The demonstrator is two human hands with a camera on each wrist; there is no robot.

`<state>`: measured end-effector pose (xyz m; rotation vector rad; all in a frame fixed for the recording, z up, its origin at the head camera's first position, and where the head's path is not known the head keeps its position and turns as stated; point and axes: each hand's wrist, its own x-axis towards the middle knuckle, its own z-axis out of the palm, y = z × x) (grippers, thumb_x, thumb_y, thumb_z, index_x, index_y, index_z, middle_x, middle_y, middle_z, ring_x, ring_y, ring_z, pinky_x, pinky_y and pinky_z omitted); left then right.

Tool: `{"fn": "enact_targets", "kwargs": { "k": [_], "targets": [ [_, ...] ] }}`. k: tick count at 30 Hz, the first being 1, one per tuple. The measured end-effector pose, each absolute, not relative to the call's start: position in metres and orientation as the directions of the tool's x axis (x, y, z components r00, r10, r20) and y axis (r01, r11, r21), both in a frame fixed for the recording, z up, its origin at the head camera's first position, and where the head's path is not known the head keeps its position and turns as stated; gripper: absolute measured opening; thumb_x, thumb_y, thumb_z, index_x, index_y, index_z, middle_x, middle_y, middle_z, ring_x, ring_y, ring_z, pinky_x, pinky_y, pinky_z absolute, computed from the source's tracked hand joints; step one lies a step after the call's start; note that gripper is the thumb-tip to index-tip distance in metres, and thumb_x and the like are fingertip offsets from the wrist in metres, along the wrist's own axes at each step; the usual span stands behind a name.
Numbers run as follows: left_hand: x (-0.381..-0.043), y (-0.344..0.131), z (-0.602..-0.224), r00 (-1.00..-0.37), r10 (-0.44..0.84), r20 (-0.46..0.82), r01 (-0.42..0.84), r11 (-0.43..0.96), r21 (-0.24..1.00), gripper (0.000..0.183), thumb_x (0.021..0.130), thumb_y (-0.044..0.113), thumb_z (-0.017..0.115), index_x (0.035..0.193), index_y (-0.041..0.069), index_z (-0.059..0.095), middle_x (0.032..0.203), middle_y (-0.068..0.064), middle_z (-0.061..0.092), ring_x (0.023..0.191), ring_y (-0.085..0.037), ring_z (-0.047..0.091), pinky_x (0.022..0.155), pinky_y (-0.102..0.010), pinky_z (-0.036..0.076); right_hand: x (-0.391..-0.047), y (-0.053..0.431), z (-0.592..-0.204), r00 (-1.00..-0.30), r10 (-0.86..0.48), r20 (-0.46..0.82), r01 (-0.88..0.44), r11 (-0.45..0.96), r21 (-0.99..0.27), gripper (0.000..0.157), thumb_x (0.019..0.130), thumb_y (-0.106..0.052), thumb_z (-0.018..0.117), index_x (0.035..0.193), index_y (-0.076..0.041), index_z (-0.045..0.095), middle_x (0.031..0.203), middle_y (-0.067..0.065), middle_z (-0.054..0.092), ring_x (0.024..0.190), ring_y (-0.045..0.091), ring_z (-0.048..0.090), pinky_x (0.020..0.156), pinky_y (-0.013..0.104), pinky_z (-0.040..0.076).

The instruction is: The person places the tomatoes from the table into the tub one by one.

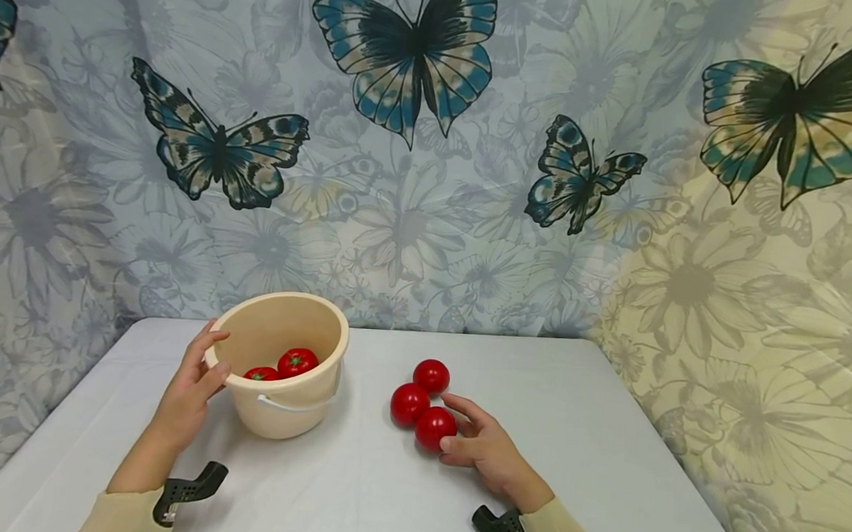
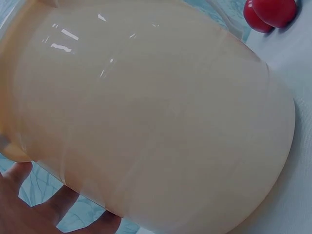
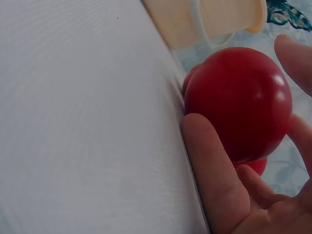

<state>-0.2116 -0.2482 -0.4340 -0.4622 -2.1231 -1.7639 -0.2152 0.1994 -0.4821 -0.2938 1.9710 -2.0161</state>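
Observation:
My left hand [image 1: 186, 394] grips the rim of a cream bucket [image 1: 283, 411] at its left side, with the thumb over the near edge. Two red tomatoes with green stem ends, one of them a tomato [image 1: 298, 362] in plain sight, lie inside. To the bucket's right, three tomatoes form a close group on the table. My right hand [image 1: 487, 452] is at the nearest tomato [image 1: 435, 429], its thumb against the near side and its fingers spread loosely behind. In the right wrist view this tomato [image 3: 239, 102] sits between thumb and fingers.
Another tomato [image 1: 409, 404] lies just left of the nearest one, and a third tomato [image 1: 431, 376] lies behind them. The bucket's white handle [image 1: 296, 406] hangs down its front. A white-covered table [image 1: 356, 495] reaches back to a butterfly-patterned cloth [image 1: 413, 241].

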Motion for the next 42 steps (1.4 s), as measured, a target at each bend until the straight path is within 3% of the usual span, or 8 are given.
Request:
{"fn": "enact_targets", "kwargs": {
  "k": [6, 12, 14, 20, 22, 30, 37, 42],
  "targets": [
    [-0.211, -0.248, -0.432, -0.887, 0.032, 0.461, 0.459, 0.162, 0.873, 0.044, 0.104, 0.006, 0.043, 0.147, 0.000, 0.031, 0.163, -0.019, -0.002, 0.127, -0.018, 0.042, 0.089, -0.011, 0.042, -0.217, 0.196, -0.483, -0.939, -0.337, -0.067, 0.071, 0.002, -0.997, 0.070, 0.088, -0.007, 0.075, 0.150, -0.010, 0.043, 0.148, 0.022, 0.037, 0.124, 0.037, 0.049, 0.083, 0.050, 0.055],
    [-0.212, -0.246, -0.433, -0.893, 0.030, 0.449, 0.447, 0.171, 0.878, 0.045, 0.104, 0.006, 0.042, 0.147, -0.002, 0.029, 0.164, -0.017, -0.002, 0.131, -0.049, 0.032, 0.089, -0.011, 0.042, -0.218, 0.193, -0.482, -0.946, -0.317, -0.071, 0.063, 0.037, -0.997, 0.068, 0.086, -0.006, 0.077, 0.147, -0.011, 0.048, 0.141, 0.020, 0.044, 0.121, 0.036, 0.049, 0.081, 0.049, 0.055],
    [-0.213, -0.246, -0.432, -0.892, 0.028, 0.450, 0.448, 0.172, 0.877, 0.045, 0.104, 0.006, 0.042, 0.147, -0.002, 0.029, 0.164, -0.017, -0.002, 0.130, -0.052, 0.031, 0.089, -0.011, 0.042, -0.218, 0.192, -0.482, -0.947, -0.314, -0.069, 0.058, 0.044, -0.997, 0.068, 0.086, -0.006, 0.078, 0.147, -0.010, 0.048, 0.139, 0.020, 0.046, 0.120, 0.036, 0.050, 0.081, 0.049, 0.056],
    [-0.212, -0.248, -0.432, -0.886, 0.030, 0.462, 0.460, 0.161, 0.873, 0.045, 0.104, 0.004, 0.042, 0.146, -0.002, 0.030, 0.163, -0.019, -0.002, 0.127, -0.021, 0.042, 0.089, -0.012, 0.042, -0.218, 0.192, -0.483, -0.949, -0.309, -0.060, 0.045, 0.055, -0.997, 0.063, 0.087, -0.008, 0.077, 0.144, -0.008, 0.051, 0.136, 0.019, 0.048, 0.119, 0.035, 0.050, 0.081, 0.048, 0.056],
    [-0.211, -0.248, -0.432, -0.887, 0.031, 0.461, 0.460, 0.164, 0.873, 0.045, 0.104, 0.005, 0.042, 0.146, -0.002, 0.030, 0.163, -0.019, -0.002, 0.126, -0.018, 0.042, 0.089, -0.012, 0.042, -0.218, 0.192, -0.484, -0.950, -0.308, -0.058, 0.044, 0.054, -0.998, 0.061, 0.087, -0.008, 0.077, 0.143, -0.008, 0.052, 0.136, 0.018, 0.048, 0.118, 0.035, 0.051, 0.081, 0.048, 0.056],
    [-0.212, -0.247, -0.432, -0.897, 0.030, 0.441, 0.439, 0.182, 0.880, 0.045, 0.105, 0.007, 0.043, 0.148, 0.000, 0.029, 0.164, -0.016, -0.001, 0.131, -0.053, 0.030, 0.089, -0.011, 0.041, -0.218, 0.196, -0.486, -0.947, -0.320, -0.034, 0.034, 0.007, -0.999, 0.058, 0.088, -0.005, 0.075, 0.142, -0.005, 0.052, 0.137, 0.020, 0.045, 0.118, 0.035, 0.052, 0.082, 0.049, 0.055],
    [-0.211, -0.247, -0.431, -0.897, 0.030, 0.442, 0.440, 0.180, 0.880, 0.045, 0.104, 0.007, 0.042, 0.147, -0.001, 0.029, 0.164, -0.016, -0.001, 0.131, -0.055, 0.028, 0.089, -0.010, 0.041, -0.217, 0.199, -0.487, -0.956, -0.293, 0.014, 0.033, -0.155, -0.987, 0.059, 0.086, 0.005, 0.068, 0.139, 0.009, 0.042, 0.135, 0.025, 0.044, 0.116, 0.038, 0.054, 0.080, 0.056, 0.053],
    [-0.211, -0.247, -0.431, -0.896, 0.033, 0.443, 0.442, 0.178, 0.879, 0.045, 0.104, 0.007, 0.042, 0.147, -0.002, 0.029, 0.164, -0.018, -0.001, 0.132, -0.056, 0.027, 0.089, -0.010, 0.041, -0.217, 0.202, -0.487, -0.953, -0.302, 0.021, 0.041, -0.195, -0.980, 0.061, 0.085, 0.003, 0.068, 0.138, 0.012, 0.039, 0.133, 0.023, 0.044, 0.115, 0.037, 0.055, 0.080, 0.057, 0.053]
  ]
}}
